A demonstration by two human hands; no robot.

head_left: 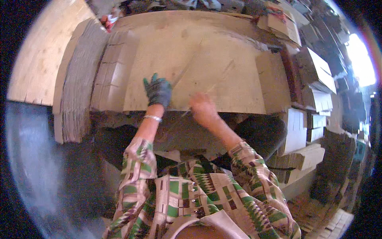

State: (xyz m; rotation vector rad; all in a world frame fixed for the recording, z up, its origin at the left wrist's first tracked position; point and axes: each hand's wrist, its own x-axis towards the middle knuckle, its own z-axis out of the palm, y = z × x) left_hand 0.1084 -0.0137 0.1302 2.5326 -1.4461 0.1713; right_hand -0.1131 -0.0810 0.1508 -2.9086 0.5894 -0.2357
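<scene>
My left hand (158,91) wears a grey glove with green fingertips and is over the near part of a light-brown wooden board (227,51). Its fingers are spread apart, and nothing shows in them. Close to the board's front edge, my bare right hand (202,106) is curled closed and slightly blurred. A faint pale streak shows beside its fingertips; what the fingers hold, if anything, is too small to make out. Thin, faint lines run across the board's surface beyond both hands.
Stacked brown cardboard sheets (81,71) stand along the board's left side, with a folded cardboard stack (113,71) beside them. More cardboard (274,81) lies at the right edge, and further bundles (300,159) are piled lower right. A pale board (47,51) fills the upper left.
</scene>
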